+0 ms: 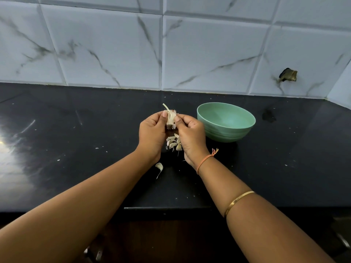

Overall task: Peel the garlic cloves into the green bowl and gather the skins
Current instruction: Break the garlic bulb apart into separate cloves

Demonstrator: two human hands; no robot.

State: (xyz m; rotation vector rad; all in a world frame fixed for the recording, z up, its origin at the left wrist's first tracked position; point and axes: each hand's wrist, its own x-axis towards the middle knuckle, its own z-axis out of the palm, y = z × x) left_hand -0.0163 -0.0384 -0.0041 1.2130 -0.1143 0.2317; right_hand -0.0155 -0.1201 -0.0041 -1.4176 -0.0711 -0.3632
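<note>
Two hands are meeting in the middle of the frame. The left hand (152,133) is pinching the garlic bulb (171,118) from its left side with thumb and curled fingers. The right hand (190,137) is gripping it from the right the same way, so both are closed on that one bulb and holding it up above the black desk (76,149).

The bulb's root end is pointing down toward the camera, and a dry stem is poking out toward the upper left. Right below the hands a little pile of cloves (173,142) is lying on the desk, partly hidden behind the right hand — skins on, as far as I can tell. A single clove (159,166) is lying apart from the pile, lower in the frame, just beside the left wrist.

The green bowl (226,132) is sitting on the desk just right of the right hand, near it. The right arm is wearing an orange thread (206,160) at the wrist and a gold bangle (237,202) lower down. A marbled tiled wall (114,44) is filling the top of the frame.
</note>
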